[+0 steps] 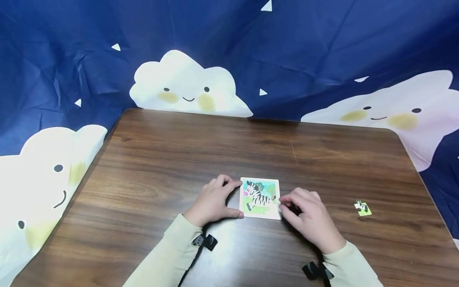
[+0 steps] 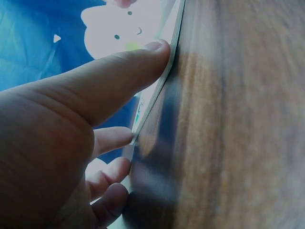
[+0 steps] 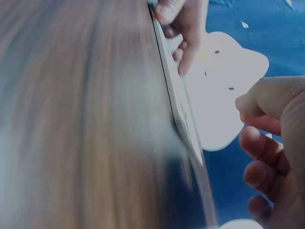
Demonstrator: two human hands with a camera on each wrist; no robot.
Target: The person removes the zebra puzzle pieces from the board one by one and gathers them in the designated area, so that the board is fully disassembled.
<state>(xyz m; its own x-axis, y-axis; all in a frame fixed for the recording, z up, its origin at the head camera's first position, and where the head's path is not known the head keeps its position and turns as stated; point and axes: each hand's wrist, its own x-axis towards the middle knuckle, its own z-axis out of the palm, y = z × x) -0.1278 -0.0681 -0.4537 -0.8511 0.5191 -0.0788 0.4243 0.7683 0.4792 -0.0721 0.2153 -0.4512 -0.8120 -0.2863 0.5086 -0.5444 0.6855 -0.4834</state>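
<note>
A square zebra picture puzzle board (image 1: 273,212) with a pale rim lies on the table, its lower right part showing bare and pale. My left hand (image 1: 211,201) spans the board's left side, thumb at the lower corner and forefinger near the upper one. In the left wrist view the straight thumb (image 2: 128,69) rests along the board's edge. My right hand (image 1: 310,215) is at the board's right edge, fingers loosely bent. Nothing shows between its fingertips in the right wrist view. Farther right lies a loose puzzle piece (image 1: 363,208), black, white and green.
The brown wooden table (image 1: 161,159) extends around the board on all sides. Behind it hangs a blue cloth (image 1: 287,40) printed with smiling clouds and white triangles. Each wrist carries a small black camera on a strap.
</note>
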